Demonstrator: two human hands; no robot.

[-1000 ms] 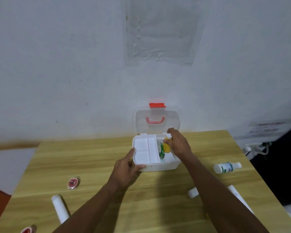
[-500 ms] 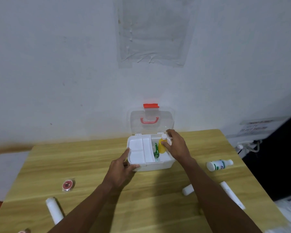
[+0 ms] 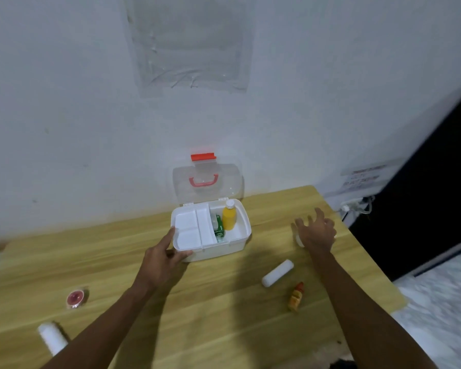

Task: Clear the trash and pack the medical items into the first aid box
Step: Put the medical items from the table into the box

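Observation:
The white first aid box (image 3: 241,246) sits open on the wooden table (image 3: 218,310), its clear lid (image 3: 207,182) upright with a red handle. Inside lie a yellow bottle (image 3: 229,218) and a green packet (image 3: 219,226), beside a white tray insert (image 3: 190,230). My left hand (image 3: 163,258) grips the box's front left corner. My right hand (image 3: 316,231) hovers with fingers spread over a white bottle (image 3: 299,240), which is mostly hidden beneath it. A white gauze roll (image 3: 277,272) and a small yellow and red bottle (image 3: 296,296) lie in front of the right hand.
A round red-centred tape roll (image 3: 75,298) and another white roll (image 3: 52,338) lie at the table's left front. The table ends just right of my right arm, with a dark doorway (image 3: 423,195) and a wall socket with cables (image 3: 357,205) beyond.
My right hand let go of the yellow bottle inside the box and moved right, over the white bottle. The left hand kept its hold on the box. The camera shifted.

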